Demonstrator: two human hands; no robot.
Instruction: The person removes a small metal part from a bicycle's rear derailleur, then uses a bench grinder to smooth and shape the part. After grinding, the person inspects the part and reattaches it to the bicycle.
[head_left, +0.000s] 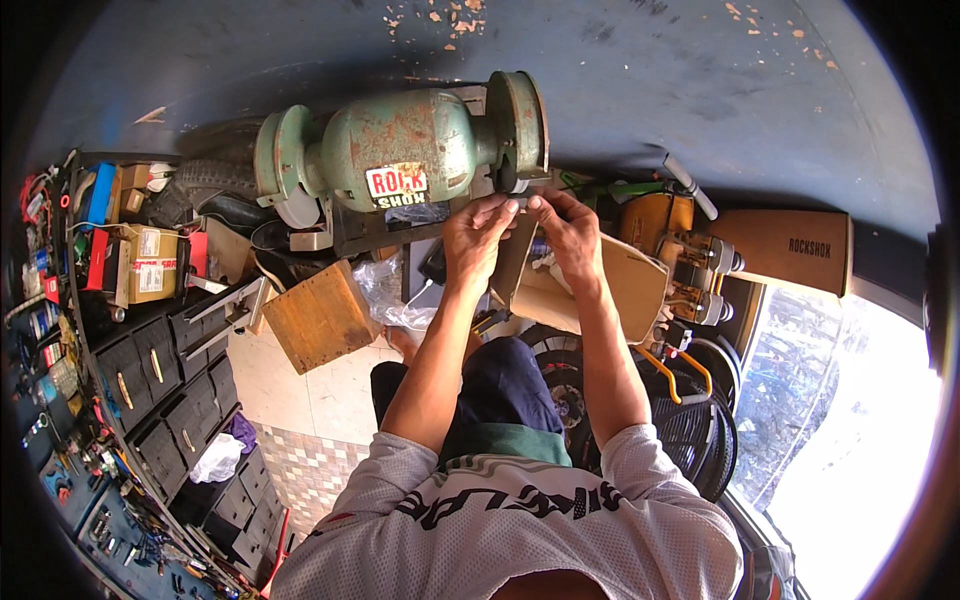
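An old green bench grinder (405, 140) with worn paint and a sticker stands in front of me against the blue wall. Right below its right-hand grinding wheel (514, 184), my two hands meet fingertip to fingertip. Between them is a small dark piece (522, 201), its kind too small to make out. Thumb and fingers of my left hand (474, 238) pinch its left end; those of my right hand (570, 232) pinch the other. The piece is at or very near the wheel's lower edge; whether it touches cannot be seen. The grinder's left wheel (298, 210) shows under its guard.
Below my right hand lies an opened cardboard box (635, 290), beside a yellow-handled machine (700, 280). A brown carton (780, 248) sits farther right, bicycle wheels (700, 430) lower down. Left are a wooden box (322, 315), clear plastic bags (380, 290), black drawers (150, 365) and a tool board (110, 530).
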